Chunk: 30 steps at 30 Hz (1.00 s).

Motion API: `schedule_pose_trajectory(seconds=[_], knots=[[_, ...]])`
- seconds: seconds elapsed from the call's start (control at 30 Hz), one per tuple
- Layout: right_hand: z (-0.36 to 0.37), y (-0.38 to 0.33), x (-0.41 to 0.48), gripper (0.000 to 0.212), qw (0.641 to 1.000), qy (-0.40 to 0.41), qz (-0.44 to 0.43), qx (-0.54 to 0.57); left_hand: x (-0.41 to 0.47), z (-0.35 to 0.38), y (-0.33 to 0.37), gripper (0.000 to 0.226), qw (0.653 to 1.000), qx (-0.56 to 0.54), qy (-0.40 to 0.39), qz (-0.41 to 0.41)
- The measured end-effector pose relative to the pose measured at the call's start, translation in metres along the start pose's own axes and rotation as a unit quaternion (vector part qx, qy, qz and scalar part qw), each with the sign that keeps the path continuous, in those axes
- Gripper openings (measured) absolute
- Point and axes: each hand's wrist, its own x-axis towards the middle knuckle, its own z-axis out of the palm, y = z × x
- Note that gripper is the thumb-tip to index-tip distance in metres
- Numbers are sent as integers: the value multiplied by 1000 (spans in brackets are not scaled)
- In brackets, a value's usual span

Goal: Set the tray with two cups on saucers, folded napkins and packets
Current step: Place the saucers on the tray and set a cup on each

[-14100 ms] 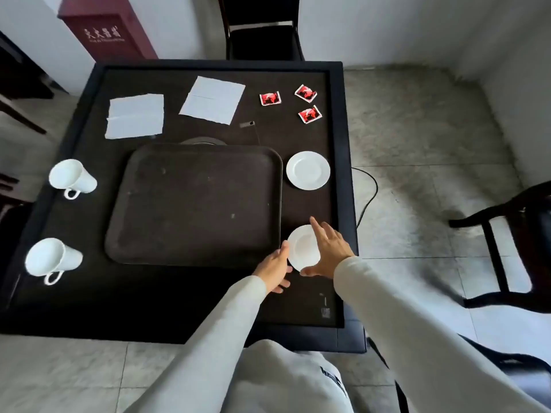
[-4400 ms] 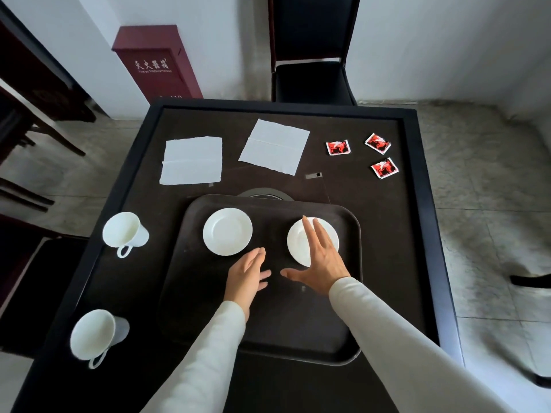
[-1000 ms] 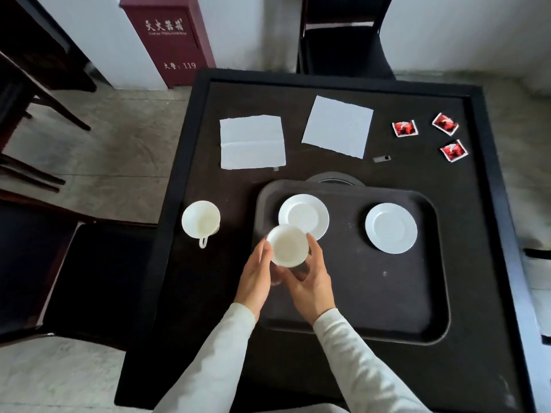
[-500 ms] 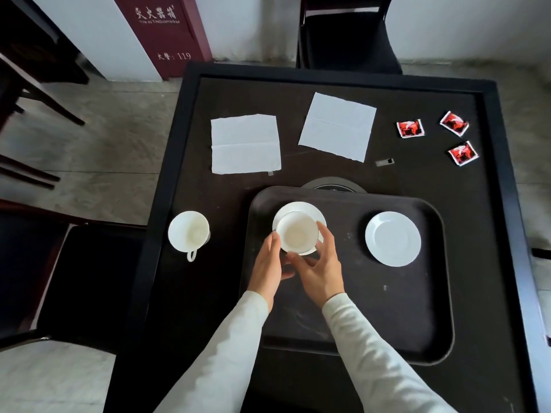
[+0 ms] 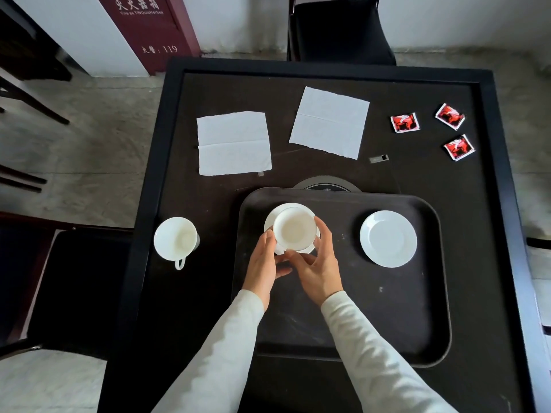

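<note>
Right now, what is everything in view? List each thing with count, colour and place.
tray: 1, dark brown, on table
table: 1, black
saucers: 2, white, on tray
cups: 2, white; one over left saucer, one on table left of tray
napkins: 2, white, unfolded, far side
packets: 3, red, far right
chair: 1, black, beyond table
red cabinet: 1, by wall
left hand, right hand: around held cup

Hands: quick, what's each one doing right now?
Left hand: closed on the cup, over the left saucer.
Right hand: closed on the same cup.
</note>
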Motion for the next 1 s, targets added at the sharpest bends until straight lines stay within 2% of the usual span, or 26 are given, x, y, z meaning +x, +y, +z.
schedule_pose_trajectory(seconds=[0.2,0.8,1.0], knots=[[-5,-2,1,84,1000,-13,-9,-13,-1,3,0,31,1000,-10,2,-6],[-4,-4,1,88,1000,-12,3,-26,0,2,1,30,1000,-8,8,-3],[-3,-7,0,87,1000,-8,8,-26,-4,0,4,18,1000,1,9,-2]])
